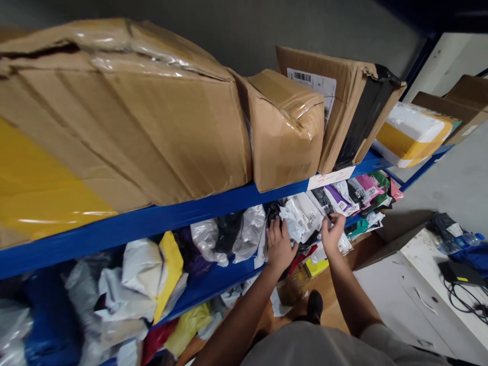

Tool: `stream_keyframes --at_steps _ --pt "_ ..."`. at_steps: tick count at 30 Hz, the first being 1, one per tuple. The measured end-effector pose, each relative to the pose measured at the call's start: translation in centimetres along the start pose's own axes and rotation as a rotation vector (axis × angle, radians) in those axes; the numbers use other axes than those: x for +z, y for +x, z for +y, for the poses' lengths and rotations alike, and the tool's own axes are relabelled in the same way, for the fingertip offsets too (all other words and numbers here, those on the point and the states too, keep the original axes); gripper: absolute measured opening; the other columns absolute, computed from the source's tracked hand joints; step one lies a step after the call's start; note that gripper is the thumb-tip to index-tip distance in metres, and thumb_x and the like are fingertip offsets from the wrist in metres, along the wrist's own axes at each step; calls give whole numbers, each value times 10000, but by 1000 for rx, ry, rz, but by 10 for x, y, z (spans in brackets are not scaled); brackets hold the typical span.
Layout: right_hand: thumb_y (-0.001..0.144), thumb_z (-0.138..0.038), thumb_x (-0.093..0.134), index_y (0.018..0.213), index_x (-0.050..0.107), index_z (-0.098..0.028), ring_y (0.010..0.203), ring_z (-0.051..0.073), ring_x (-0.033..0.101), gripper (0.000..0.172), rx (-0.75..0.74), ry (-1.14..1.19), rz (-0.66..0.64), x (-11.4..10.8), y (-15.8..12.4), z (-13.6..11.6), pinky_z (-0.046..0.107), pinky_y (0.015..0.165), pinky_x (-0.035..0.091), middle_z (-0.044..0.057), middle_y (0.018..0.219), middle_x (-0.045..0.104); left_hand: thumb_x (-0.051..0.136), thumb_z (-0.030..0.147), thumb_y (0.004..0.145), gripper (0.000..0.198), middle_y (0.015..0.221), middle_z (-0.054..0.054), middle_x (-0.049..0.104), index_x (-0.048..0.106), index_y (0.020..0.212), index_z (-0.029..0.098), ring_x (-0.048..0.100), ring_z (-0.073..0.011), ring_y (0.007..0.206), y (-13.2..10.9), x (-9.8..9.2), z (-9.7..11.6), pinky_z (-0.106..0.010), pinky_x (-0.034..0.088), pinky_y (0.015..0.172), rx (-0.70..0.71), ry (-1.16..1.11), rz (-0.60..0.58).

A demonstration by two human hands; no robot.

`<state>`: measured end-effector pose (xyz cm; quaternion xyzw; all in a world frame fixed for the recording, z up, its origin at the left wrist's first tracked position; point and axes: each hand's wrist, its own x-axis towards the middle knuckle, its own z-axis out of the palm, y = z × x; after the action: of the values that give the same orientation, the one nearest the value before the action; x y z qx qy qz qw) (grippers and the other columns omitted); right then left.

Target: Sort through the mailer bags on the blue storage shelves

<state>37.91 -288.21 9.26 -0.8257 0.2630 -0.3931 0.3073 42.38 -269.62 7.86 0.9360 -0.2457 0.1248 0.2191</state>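
Note:
My left hand (279, 246) rests with fingers spread against a row of numbered poly mailer packets (305, 216) standing on the middle shelf. My right hand (331, 232) is just to the right, its fingertips pinched on the top edge of a white packet in the same row. Further right stand purple, pink and green packets (362, 195) with number stickers. A white label (331, 177) with red handwriting is stuck on the blue shelf beam (160, 219) above both hands.
Large taped cardboard boxes (125, 112) fill the top shelf, with a yellow and white parcel (412, 133) at its right end. Loose grey, white and yellow bags (145, 274) crowd the shelf to the left. A white desk (438, 284) with cables and a bottle stands at right.

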Motion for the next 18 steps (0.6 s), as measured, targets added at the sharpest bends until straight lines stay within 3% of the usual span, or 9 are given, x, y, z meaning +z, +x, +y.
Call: stream_keyframes --at_steps 1,3,6,8,10,12,15,18 --pt "938 -297 432 1135 561 -166 1060 287 596 270 90 -2 73 1 -8 12 429 964 505 177 1119 617 698 305 821 858 1669 -259 336 371 1578 69 285 -414 1561 12 -4 5 -582 262 1273 54 -23 0" --pt "923 -294 410 1202 513 -161 1056 277 595 326 183 20 57 5 -22 30 410 940 520 178 1147 600 709 332 830 860 1699 -204 319 371 1596 136 251 -395 1579 39 -9 18 -573 261 1277 173 -51 -53" --pt "959 -338 395 1243 514 -178 1067 272 603 347 139 69 -90 16 -31 40 401 929 526 156 1152 618 766 331 795 812 1709 -119 339 472 1548 264 230 -387 1590 77 -10 40 -617 238 1279 335 -48 -218" --pt "996 -374 391 1218 556 -182 1081 281 596 337 76 37 -61 21 -29 40 422 957 512 154 1131 627 821 334 746 770 1670 -109 406 558 1468 292 249 -398 1579 92 -5 51 -659 231 1270 378 -25 -315" --pt "1020 -397 407 1136 611 -181 1048 288 589 319 24 -43 29 23 -26 39 438 960 499 149 1060 625 848 330 720 703 1609 -128 478 616 1381 279 282 -410 1560 96 2 56 -689 251 1252 358 6 -335" --pt "1036 -400 423 1050 657 -184 1005 285 581 319 -51 -102 45 20 -22 39 439 947 489 138 998 618 834 310 739 591 1552 -152 526 649 1297 252 311 -409 1547 93 8 55 -683 282 1241 332 23 -277" --pt "1029 -398 485 1104 717 -182 1023 290 558 326 -159 -169 -70 13 -14 36 443 962 467 140 1047 629 808 322 761 495 1497 -190 555 657 1217 205 321 -423 1541 83 14 51 -697 283 1234 307 9 -176" --pt "946 -402 640 1151 759 -181 1045 317 523 324 -144 -305 -192 7 -3 28 451 944 444 160 1151 634 834 332 713 523 1503 -201 542 654 1184 194 294 -488 1539 75 17 50 -769 257 1206 231 9 -144"
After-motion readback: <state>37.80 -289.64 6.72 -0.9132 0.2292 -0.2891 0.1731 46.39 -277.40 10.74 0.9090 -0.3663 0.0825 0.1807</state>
